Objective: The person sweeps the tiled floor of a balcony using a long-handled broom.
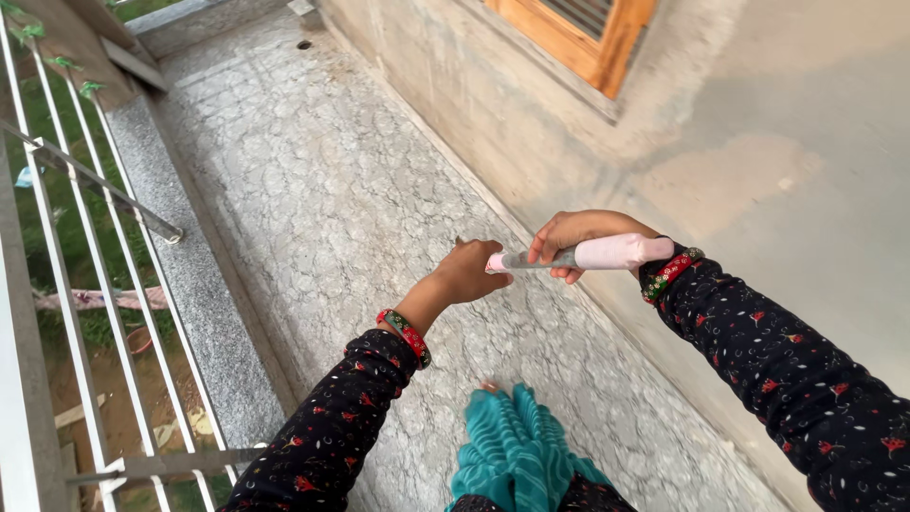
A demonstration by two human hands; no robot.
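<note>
Both of my hands grip one long handle (pixel 607 253), pink at its top end and grey lower down, held nearly level in front of me. My right hand (pixel 580 237) wraps the grey part just below the pink grip. My left hand (pixel 471 272) closes on the lower stretch of the handle, which is hidden behind it. Whatever is at the far end of the handle is out of sight. Both wrists carry red and green bangles, and my sleeves are dark with small red flowers.
I stand on a narrow balcony with a patterned stone floor (pixel 313 190). A white metal railing (pixel 85 284) on a granite curb runs along the left. A plastered wall (pixel 758 142) with a wooden window frame (pixel 588 38) is on the right. Teal cloth (pixel 517 455) hangs below me.
</note>
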